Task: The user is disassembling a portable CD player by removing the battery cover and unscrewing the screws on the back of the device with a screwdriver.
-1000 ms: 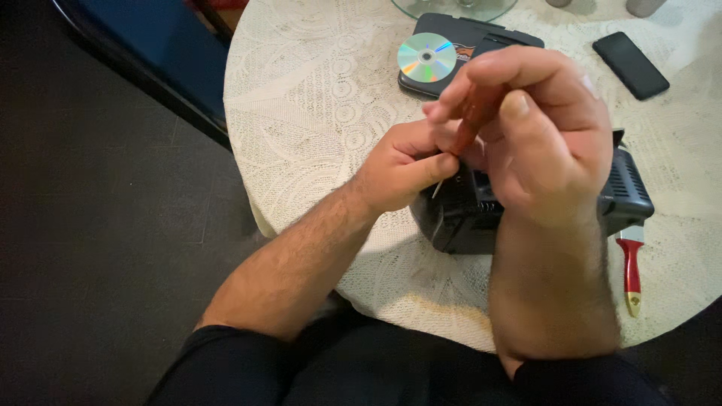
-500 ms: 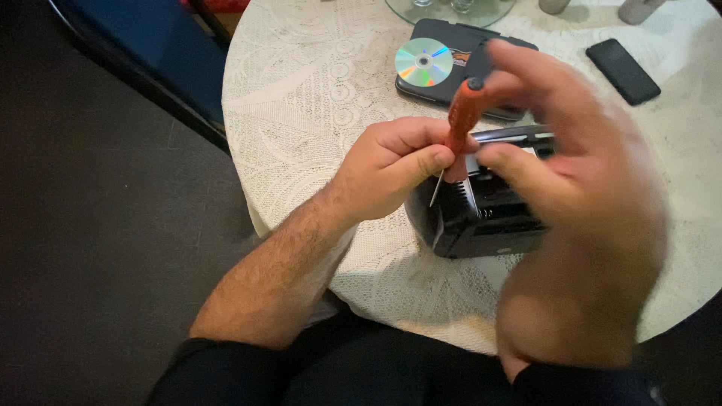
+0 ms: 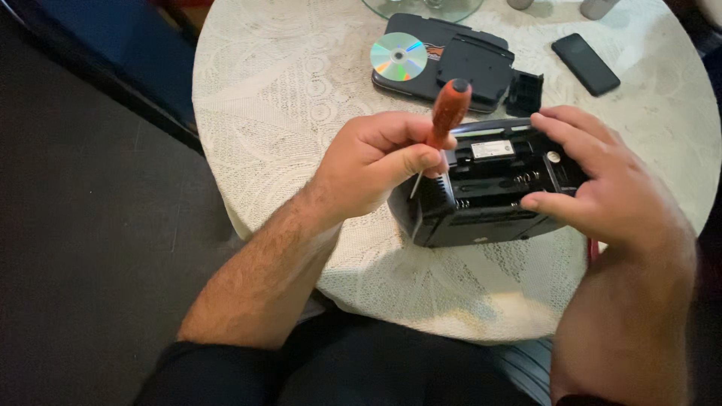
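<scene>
My left hand (image 3: 376,165) grips a screwdriver (image 3: 447,113) with an orange-red handle, its thin shaft slanting down past my fingers at the left end of a black boxy device (image 3: 481,192). The device lies on the table with an open compartment facing up, and my right hand (image 3: 602,188) holds its right side, fingers spread over the top. A small black cover piece (image 3: 525,92) lies just behind it.
A round table under a white lace cloth (image 3: 286,98) carries a shiny disc (image 3: 398,56) on a flat black case (image 3: 459,60), a dark phone (image 3: 585,64) at the back right, and a glass base at the far edge. Dark floor lies to the left.
My right hand has let go of the screwdriver handle and dropped onto the device's right side. The left hand now holds the screwdriver alone.
</scene>
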